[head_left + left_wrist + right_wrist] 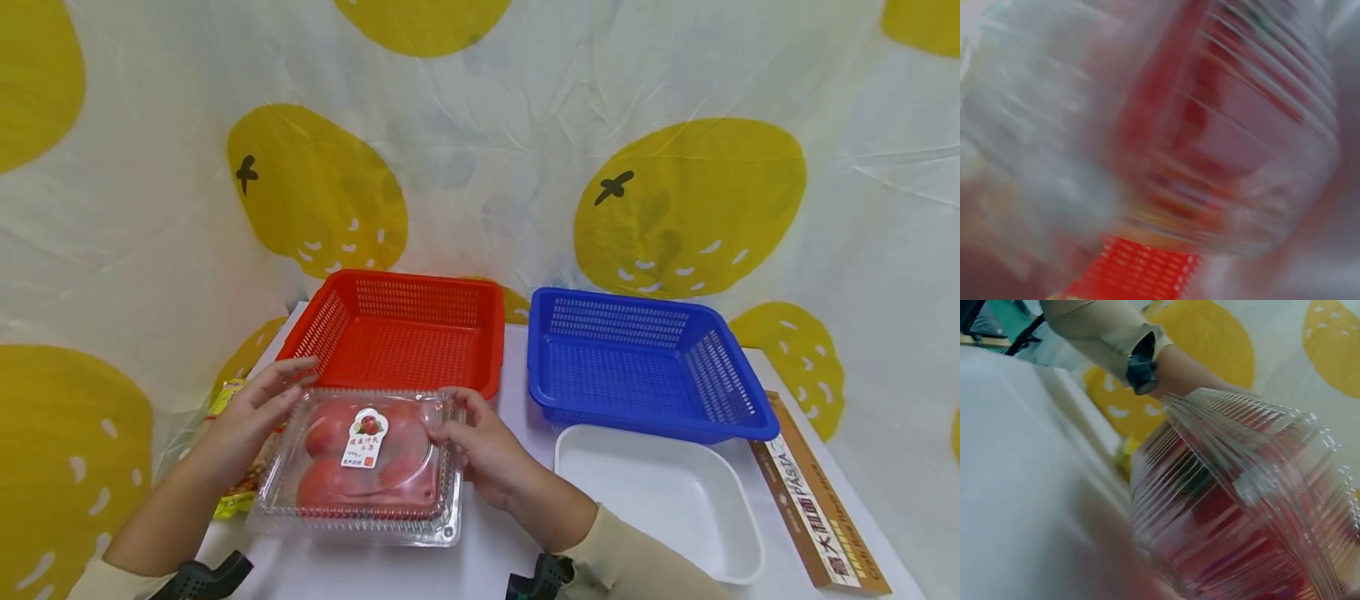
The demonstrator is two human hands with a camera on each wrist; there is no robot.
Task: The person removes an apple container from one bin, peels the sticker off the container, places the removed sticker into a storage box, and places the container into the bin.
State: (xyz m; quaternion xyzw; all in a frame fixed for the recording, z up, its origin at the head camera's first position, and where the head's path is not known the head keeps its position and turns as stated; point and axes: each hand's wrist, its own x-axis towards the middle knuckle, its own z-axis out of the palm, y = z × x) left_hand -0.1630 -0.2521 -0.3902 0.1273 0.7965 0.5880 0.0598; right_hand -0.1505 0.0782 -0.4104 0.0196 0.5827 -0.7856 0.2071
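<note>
Right hand (486, 450) pinches clear rectangular plastic fruit box (375, 482); left hand (258, 410) extends loosely alongside. Likely slippery, flexible: support both sides.

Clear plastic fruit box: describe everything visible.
The clear plastic box has ribbed walls and a white label picturing fruit; round red fruit shows inside. The lid looks closed. The box looks raised and tilted, before the red basket. The right hand grips its right edge; the left hand is at its far left corner, contact unclear.
</note>
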